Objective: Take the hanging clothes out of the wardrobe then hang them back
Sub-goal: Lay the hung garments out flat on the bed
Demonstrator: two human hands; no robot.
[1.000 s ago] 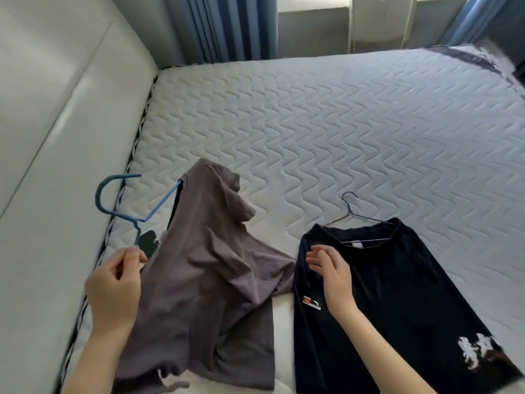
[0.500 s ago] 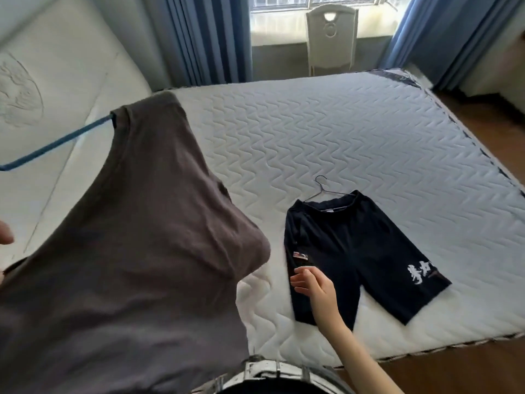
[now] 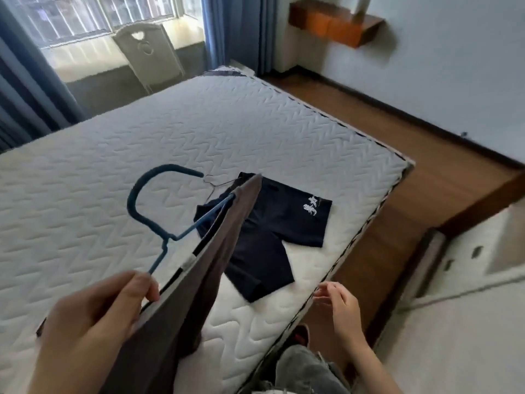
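Our left hand [image 3: 93, 317] gripped the blue plastic hanger [image 3: 159, 220] carrying the grey-brown cloth garment [image 3: 199, 285], lifted over the bed [image 3: 85, 200] | right hand [image 3: 338, 305] loose, empty | black printed shorts [image 3: 272, 228] on thin wire hanger [image 3: 211, 186] lay on bed | rehanging both pending, we judged

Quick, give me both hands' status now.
Left hand: closed, holding the blue hanger with the grey garment.
Right hand: open, empty, beside the mattress.
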